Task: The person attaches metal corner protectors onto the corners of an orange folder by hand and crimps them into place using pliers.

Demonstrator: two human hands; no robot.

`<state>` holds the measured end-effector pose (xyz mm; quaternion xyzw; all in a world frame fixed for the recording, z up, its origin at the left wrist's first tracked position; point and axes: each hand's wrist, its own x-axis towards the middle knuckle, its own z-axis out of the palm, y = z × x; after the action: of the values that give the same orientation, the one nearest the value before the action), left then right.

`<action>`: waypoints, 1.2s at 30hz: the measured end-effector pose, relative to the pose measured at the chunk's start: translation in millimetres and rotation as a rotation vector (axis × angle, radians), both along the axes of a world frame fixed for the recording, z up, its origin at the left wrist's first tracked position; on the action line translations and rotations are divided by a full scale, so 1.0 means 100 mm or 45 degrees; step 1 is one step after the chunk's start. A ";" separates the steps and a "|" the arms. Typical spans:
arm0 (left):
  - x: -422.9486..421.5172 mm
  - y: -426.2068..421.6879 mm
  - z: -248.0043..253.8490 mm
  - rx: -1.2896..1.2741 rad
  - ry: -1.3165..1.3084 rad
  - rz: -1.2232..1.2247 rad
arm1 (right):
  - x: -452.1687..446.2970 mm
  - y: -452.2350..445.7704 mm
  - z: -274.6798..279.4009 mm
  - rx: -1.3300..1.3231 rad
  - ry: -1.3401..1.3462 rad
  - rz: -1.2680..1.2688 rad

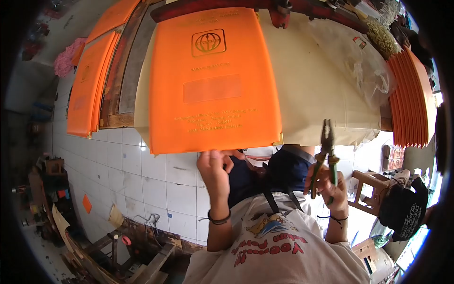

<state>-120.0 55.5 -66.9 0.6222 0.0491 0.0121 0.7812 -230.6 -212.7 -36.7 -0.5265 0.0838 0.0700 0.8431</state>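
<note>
An orange folder [213, 109] with gold lettering and a globe emblem lies on brown paper [326, 94] on the table. A small gold metal piece [278, 139] sits at its lower right corner. My left hand [216, 175] is closed at the folder's near edge, its fingers curled and partly hidden beneath it. Off to the right, my right hand [331, 189] is wrapped round the green handles of a pair of pliers [326, 146]. The jaws point up and away from me, apart from the folder.
A red metal bar [213, 7] crosses the table's far side. Orange folders are stacked at left [87, 85] and right [409, 99]. Clear plastic [359, 66] lies on the paper. A wooden stool [369, 189] stands at right on the tiled floor [151, 180].
</note>
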 end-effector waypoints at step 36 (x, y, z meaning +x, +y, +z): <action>1.18 -0.64 0.91 1.386 -1.500 -1.272 | -0.50 0.34 -0.02 0.158 0.098 0.043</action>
<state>-2.4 -8.7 23.7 0.7441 -0.6382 0.0097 0.1973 -280.3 -179.0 -38.5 -0.4714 0.1027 0.1095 0.8691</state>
